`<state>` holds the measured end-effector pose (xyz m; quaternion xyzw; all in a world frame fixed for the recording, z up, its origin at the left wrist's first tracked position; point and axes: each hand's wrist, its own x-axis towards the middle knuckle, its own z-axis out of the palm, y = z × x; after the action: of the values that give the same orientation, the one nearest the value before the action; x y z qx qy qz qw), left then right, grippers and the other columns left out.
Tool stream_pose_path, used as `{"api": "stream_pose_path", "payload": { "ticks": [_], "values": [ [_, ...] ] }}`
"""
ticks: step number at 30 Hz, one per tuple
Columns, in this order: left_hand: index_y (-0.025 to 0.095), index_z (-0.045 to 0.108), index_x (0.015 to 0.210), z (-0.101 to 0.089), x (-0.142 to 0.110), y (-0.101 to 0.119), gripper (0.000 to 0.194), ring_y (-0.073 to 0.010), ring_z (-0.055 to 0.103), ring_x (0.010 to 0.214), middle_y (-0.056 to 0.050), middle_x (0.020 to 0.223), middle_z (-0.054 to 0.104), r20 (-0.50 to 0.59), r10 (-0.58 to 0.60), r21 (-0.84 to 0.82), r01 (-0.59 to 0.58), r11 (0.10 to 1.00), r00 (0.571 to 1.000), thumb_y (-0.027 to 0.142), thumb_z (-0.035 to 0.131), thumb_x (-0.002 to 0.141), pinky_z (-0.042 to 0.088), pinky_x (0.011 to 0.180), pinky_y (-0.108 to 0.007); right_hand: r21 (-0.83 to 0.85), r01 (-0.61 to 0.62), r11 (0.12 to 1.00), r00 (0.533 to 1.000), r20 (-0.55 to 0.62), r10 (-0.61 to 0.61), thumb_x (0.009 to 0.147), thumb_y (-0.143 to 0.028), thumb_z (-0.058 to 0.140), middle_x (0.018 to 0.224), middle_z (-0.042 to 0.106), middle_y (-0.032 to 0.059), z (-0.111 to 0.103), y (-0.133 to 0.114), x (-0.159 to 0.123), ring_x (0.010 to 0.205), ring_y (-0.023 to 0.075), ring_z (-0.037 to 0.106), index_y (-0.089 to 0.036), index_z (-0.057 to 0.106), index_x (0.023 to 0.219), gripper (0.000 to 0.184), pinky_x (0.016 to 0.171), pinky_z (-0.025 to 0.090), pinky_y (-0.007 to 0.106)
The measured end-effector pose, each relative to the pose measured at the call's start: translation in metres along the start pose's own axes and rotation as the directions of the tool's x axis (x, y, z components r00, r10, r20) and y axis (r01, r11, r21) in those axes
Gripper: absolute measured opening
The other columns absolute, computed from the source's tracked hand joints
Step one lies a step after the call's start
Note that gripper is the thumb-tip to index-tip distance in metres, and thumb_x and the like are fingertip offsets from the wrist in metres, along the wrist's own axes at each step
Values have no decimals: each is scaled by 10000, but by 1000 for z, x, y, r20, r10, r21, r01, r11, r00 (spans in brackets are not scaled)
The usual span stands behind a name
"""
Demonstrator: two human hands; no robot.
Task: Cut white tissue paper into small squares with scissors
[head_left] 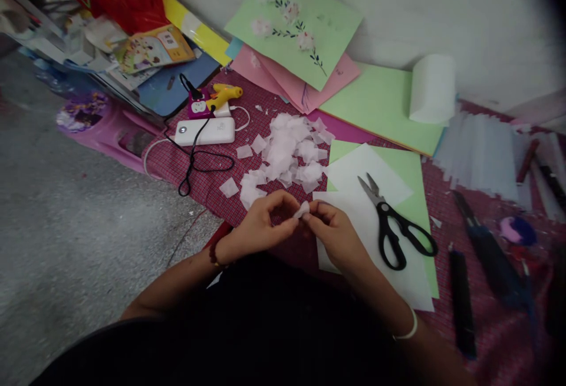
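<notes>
Between my fingertips is a small piece of white tissue paper [303, 210], bunched or folded. My left hand [269, 221] pinches its left side with thumb and forefinger. On the other side, my right hand [332, 230] grips it the same way. Just beyond my hands lies a loose heap of white tissue paper squares [285, 147] on the red checked tablecloth [207, 182]. Black-handled scissors [389, 221], blades parted, rest on white paper sheets [362, 212] to the right of my right hand.
A white power bank [206, 131] with cables and a yellow glue gun [227, 96] lie at the left. Behind stand a green sheet with paper flowers [294, 20] and a white paper roll [432, 88]. Translucent strips [473, 150] and a utility knife [490, 256] are at the right.
</notes>
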<state>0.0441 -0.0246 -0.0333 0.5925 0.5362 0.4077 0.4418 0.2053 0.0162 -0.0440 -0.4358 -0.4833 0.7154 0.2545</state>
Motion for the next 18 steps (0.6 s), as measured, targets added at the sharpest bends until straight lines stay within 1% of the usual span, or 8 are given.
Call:
{"api": "stream_pose_path", "payload": {
  "ticks": [1, 3, 7, 10, 13, 16, 17, 18],
  "values": [
    [134, 592, 889, 1, 0, 1, 103, -118, 591, 702, -44, 800, 641, -10, -46, -55, 45, 997, 999, 184, 578, 800, 488, 651, -242, -11, 6, 1000, 1000, -3, -6, 735, -285, 620, 603, 527, -38, 0, 0, 0, 539, 119, 477, -207, 582, 677, 104, 534, 388, 262],
    [127, 611, 853, 4, 1, 1, 97, -115, 590, 696, -40, 778, 648, -35, -106, -88, 102, 991, 994, 202, 593, 793, 478, 647, -235, -35, 21, 999, 1000, -9, -21, 732, -276, 617, 607, 514, -41, 0, 0, 0, 549, 118, 475, -204, 574, 659, 111, 531, 386, 256],
    [130, 611, 750, 7, 4, -4, 105, -85, 521, 610, 1, 677, 608, -76, -147, -22, 145, 989, 986, 220, 582, 796, 411, 574, -200, -92, 69, 993, 997, -25, -71, 724, -261, 618, 612, 485, -48, -3, 3, 1, 547, 105, 460, -193, 551, 633, 132, 513, 361, 239],
    [136, 574, 690, -1, 19, -13, 128, -73, 469, 571, 28, 622, 555, -134, -134, 54, 142, 988, 982, 205, 549, 794, 373, 548, -192, -90, 44, 995, 998, -46, -48, 725, -261, 611, 606, 537, -38, -9, 5, 5, 523, 106, 492, -188, 577, 664, 101, 504, 377, 243],
    [135, 572, 674, -20, 48, -23, 116, -73, 446, 566, 35, 608, 533, -169, -63, 169, 92, 981, 984, 187, 540, 773, 356, 551, -197, -20, 22, 1000, 990, -141, -24, 710, -266, 629, 604, 592, -29, -19, 6, 12, 475, 95, 498, -188, 591, 704, 87, 484, 388, 243],
    [122, 614, 694, -50, 84, -30, 132, -73, 438, 555, 23, 606, 545, -103, -17, 282, 45, 958, 995, 201, 547, 774, 345, 549, -208, 12, 37, 999, 973, -228, -34, 714, -256, 644, 612, 600, -31, -31, 8, 18, 461, 83, 495, -191, 584, 692, 91, 477, 388, 236],
    [116, 645, 747, -61, 94, -32, 141, -75, 436, 549, 18, 611, 552, -76, -13, 321, 37, 946, 997, 217, 552, 780, 341, 544, -212, -1, 42, 999, 971, -236, -41, 726, -256, 640, 628, 611, -26, -35, 9, 20, 468, 85, 502, -191, 605, 726, 74, 481, 393, 238],
    [112, 670, 845, -73, 103, -33, 175, -79, 439, 549, 12, 630, 569, -91, -4, 363, 37, 931, 996, 229, 554, 785, 343, 545, -216, -23, 42, 999, 970, -238, -46, 741, -259, 631, 646, 623, -20, -39, 11, 21, 472, 89, 509, -191, 631, 784, 81, 484, 399, 243]
  ]
}}
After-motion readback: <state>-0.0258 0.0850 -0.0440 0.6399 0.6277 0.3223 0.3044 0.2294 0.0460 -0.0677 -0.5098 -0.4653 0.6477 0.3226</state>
